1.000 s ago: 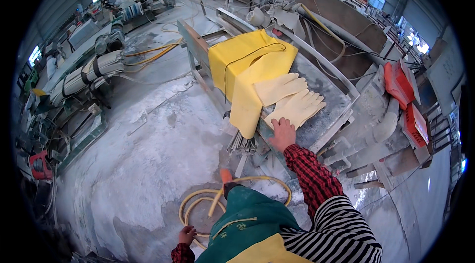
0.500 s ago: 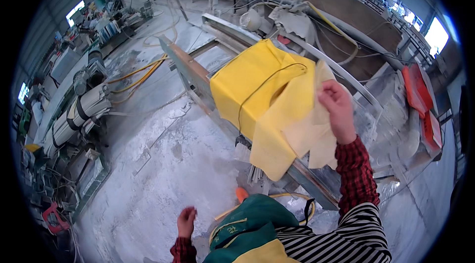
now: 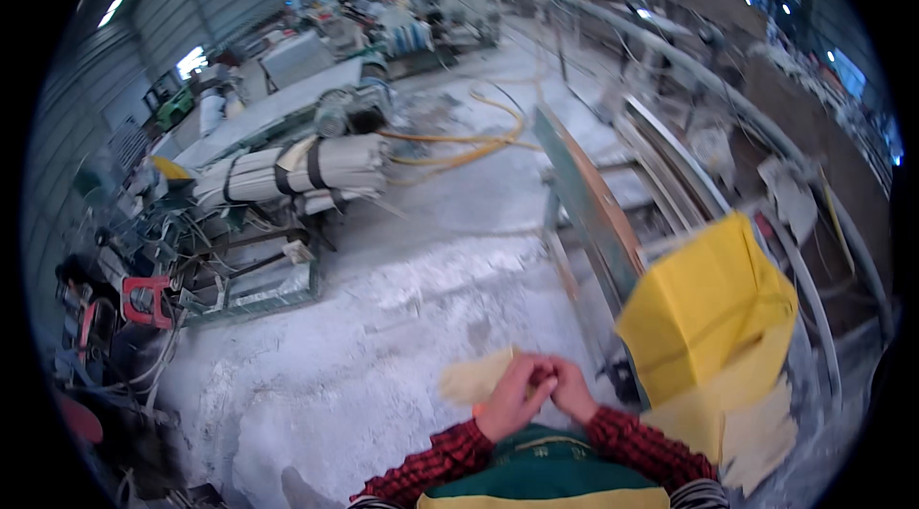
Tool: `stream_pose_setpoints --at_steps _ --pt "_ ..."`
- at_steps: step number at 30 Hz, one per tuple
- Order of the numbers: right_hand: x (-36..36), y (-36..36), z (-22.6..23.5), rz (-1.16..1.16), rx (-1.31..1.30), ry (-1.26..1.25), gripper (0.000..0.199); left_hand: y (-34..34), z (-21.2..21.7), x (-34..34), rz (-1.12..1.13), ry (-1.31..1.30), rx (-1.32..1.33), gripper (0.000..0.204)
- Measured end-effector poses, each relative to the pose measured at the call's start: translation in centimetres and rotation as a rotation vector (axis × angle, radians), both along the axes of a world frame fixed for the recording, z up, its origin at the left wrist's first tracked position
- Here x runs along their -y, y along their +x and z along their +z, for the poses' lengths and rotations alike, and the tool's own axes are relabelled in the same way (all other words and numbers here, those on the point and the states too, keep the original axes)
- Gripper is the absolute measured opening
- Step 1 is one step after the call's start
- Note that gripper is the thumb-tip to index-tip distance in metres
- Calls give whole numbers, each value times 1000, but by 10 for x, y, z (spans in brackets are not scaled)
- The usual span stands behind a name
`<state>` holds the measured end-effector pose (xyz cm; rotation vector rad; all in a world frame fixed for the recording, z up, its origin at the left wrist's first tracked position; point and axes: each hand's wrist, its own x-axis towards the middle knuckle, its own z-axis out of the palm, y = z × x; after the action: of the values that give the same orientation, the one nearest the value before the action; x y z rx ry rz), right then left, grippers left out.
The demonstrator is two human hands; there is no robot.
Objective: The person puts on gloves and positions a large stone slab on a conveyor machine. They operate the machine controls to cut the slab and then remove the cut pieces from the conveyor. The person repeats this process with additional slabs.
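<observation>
While left hand (image 3: 515, 399) and right hand (image 3: 573, 392) grip one end, pale cream glove (image 3: 472, 380) juts leftward, blurred.

We have brought our left hand (image 3: 513, 398) and right hand (image 3: 572, 390), apart a second ago, together at one cream glove (image 3: 471, 379), which has left the yellow bundle (image 3: 708, 308), and our view has swung left

Floor (image 3: 383, 327): pretty open, middle to lower left
Yellow sheet (image 3: 713, 303): blocks the lower right (kinda hogs that side)
Strapped bundle (image 3: 330, 166): in the way, upper left
</observation>
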<state>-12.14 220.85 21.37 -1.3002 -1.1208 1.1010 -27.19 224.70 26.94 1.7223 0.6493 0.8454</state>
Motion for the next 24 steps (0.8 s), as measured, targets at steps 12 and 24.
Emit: stream_pose_setpoints --at_steps 12,24 --pt "-139 -91 -22 293 169 -98 16 -120 -65 -136 -145 3 -838 25" --pt "-159 -102 16 482 605 307 20 -69 -104 -215 51 -616 222 48"
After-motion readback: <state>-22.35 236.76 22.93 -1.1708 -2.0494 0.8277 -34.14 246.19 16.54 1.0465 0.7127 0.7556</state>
